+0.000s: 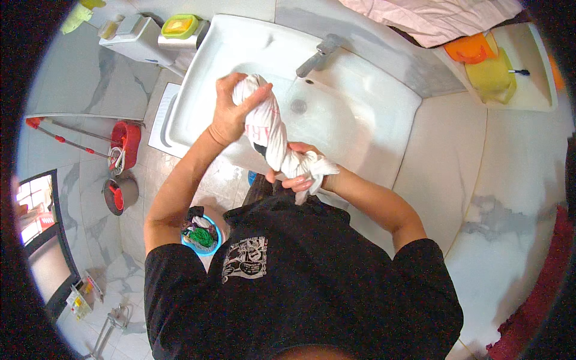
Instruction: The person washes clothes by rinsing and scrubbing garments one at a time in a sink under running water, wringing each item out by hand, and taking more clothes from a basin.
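A white cloth with some red print (275,130) is twisted into a thick roll over the near left part of a white washbasin (382,81). My left hand (236,105) grips its upper end, thumb across the front. The lower end is in my right hand (299,166), whose fingers wrap partly behind and under the cloth; a loose tail sticks out past them. A grey faucet (317,56) stands at the basin's back, above the drain (298,106). Whether water runs from it cannot be told.
A blue-rimmed tub of clothes (201,236) is on the floor at left. Farther left are a red mop bucket (125,144) and a grey bucket (128,193). A green soap dish (180,27) lies left of the basin; a shelf (542,72) holds containers at right.
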Motion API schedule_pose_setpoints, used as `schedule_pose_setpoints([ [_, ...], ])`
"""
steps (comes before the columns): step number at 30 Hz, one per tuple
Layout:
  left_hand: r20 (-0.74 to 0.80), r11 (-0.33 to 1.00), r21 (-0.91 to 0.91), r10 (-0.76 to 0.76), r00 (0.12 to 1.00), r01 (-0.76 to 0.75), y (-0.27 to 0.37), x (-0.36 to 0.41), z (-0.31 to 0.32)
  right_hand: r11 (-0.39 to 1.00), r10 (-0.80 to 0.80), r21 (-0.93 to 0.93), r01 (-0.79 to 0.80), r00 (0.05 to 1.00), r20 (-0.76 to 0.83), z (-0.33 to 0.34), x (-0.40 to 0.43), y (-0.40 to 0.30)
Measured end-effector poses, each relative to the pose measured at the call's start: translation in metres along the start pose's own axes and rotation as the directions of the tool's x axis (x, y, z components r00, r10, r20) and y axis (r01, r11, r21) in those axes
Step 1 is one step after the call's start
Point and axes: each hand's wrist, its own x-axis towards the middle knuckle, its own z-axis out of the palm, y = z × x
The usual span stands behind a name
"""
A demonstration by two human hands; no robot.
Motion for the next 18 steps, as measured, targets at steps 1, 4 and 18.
schedule_pose_setpoints([
  [1,-0.022,0.997,0.066,0.052,0.998,-0.051,-0.002,0.012,-0.009,0.999,0.002,-0.047,-0.004,1.0,-0.031,0.01,0.003,0.001],
  [4,0.01,0.985,0.107,0.138,0.99,-0.138,-0.004,0.041,-0.024,0.981,-0.053,-0.187,0.048,0.998,-0.02,0.015,-0.004,0.0],
  [18,0.821,0.99,0.105,-0.14,0.553,0.094,0.007,0.026,0.02,-0.406,-0.57,-0.636,-0.657,0.725,-0.386,0.047,-0.058,-0.075],
])
